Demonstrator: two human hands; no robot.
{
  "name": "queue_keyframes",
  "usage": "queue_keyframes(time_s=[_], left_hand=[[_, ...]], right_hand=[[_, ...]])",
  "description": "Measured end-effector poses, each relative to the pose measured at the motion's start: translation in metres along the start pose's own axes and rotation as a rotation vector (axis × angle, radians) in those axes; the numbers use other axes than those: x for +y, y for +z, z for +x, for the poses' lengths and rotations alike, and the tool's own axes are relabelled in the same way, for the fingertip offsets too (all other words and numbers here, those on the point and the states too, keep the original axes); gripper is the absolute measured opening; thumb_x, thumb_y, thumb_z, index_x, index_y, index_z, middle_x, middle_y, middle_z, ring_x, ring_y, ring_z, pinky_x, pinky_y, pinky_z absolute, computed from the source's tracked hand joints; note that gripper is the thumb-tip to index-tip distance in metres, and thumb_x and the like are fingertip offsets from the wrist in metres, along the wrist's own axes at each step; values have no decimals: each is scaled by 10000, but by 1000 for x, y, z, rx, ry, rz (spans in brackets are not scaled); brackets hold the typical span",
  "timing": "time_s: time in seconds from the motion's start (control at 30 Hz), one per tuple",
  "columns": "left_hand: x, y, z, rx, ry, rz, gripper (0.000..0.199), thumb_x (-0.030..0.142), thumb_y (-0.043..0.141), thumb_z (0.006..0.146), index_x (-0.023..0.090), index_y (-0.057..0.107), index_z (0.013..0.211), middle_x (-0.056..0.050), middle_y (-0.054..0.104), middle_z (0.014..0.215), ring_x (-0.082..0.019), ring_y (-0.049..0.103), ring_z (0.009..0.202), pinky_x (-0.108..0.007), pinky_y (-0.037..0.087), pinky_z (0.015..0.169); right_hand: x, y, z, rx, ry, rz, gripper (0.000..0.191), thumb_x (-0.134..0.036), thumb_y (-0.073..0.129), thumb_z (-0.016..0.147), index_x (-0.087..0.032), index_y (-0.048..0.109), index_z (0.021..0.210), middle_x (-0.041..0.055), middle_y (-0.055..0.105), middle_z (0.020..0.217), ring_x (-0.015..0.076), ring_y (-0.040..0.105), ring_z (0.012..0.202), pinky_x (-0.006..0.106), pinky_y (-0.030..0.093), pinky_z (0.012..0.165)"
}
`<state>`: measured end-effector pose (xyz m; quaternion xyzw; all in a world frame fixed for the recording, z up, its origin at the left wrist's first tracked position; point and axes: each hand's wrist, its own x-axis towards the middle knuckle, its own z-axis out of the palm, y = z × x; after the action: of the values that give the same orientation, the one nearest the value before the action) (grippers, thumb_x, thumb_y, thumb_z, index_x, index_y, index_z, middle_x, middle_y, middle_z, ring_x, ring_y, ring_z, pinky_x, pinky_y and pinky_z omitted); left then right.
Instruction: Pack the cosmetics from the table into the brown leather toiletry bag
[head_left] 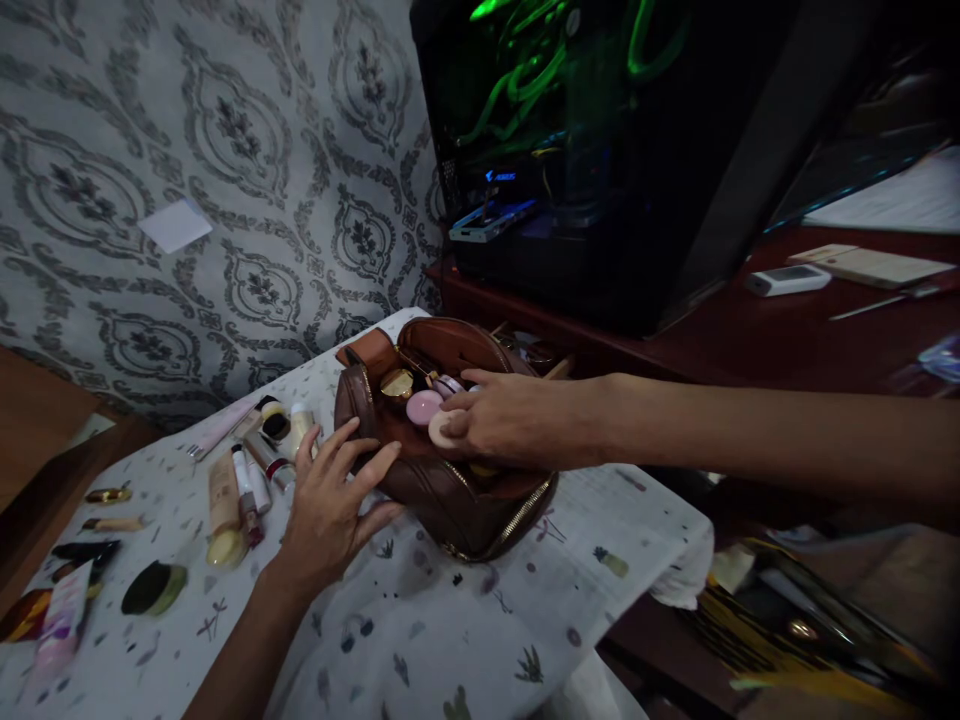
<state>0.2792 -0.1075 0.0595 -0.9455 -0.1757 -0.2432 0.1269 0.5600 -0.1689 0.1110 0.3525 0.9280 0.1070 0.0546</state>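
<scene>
Reaching into the open brown leather bag (424, 498) on the white patterned cloth (424, 640), in the head view the right hand (499, 420) has fingertips at a round pale-beige compact (438, 430); I cannot tell whether they clamp it. The left hand (330, 500), fingers apart, is at the bag's side; steady lightly there, avoiding the gold metal zip (526, 510).

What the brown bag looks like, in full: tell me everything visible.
The brown bag looks like leather, with a gold-toned zip and a reddish-brown lining. It sits unzipped and gaping on a patterned white cloth, a round pink case among its contents. The right grip is inside its mouth; the left grip, spread open, is at its side, contact uncertain.
</scene>
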Motion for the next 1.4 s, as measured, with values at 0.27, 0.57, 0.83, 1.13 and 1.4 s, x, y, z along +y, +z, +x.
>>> queue_keyframes(time_s=[0.27, 0.57, 0.83, 1.13, 1.4], left_hand=[[1, 7, -1, 24, -22, -40, 454, 442, 509, 994, 275, 498, 1417, -111, 633, 1255, -326, 435, 1391, -586, 248, 1162], [2, 5, -3, 19, -34, -46, 441, 412, 500, 1004, 266, 491, 1421, -111, 639, 1252, -324, 435, 1394, -573, 257, 1155], [4, 5, -1, 23, -52, -86, 427, 421, 505, 1001, 279, 512, 1403, -114, 630, 1278, -321, 409, 1417, -566, 274, 1151], [6, 5, 1, 21, -57, -112, 421, 423, 476, 1013, 270, 502, 1405, -136, 598, 1315, -337, 386, 1429, -566, 311, 1119], [7, 8, 2, 27, -53, -101, 435, 395, 482, 1013, 275, 471, 1431, -151, 560, 1368, -345, 360, 1447, -581, 327, 1111]], right_hand=[[-1, -5, 1, -32, -29, -13, 222, -97, 532, 932, -203, 594, 1117, 95, 601, 1251, 240, 512, 1242, 447, 357, 967], [-6, -14, 2, -56, 39, -5, 189, -63, 548, 881, -199, 633, 980, 58, 662, 1058, 254, 589, 1132, 480, 336, 1012], [0, -11, 1, -64, -8, 12, 219, -67, 590, 863, -175, 638, 1048, 81, 673, 1127, 263, 554, 1213, 455, 285, 993], [7, -18, 0, 41, 20, 109, 347, -48, 529, 901, -198, 624, 1200, 111, 645, 1295, 263, 548, 1257, 435, 349, 994], [18, -35, -21, 221, 179, 1, 315, -65, 544, 882, -165, 672, 1152, 105, 699, 1217, 252, 609, 1191, 413, 418, 1010]])
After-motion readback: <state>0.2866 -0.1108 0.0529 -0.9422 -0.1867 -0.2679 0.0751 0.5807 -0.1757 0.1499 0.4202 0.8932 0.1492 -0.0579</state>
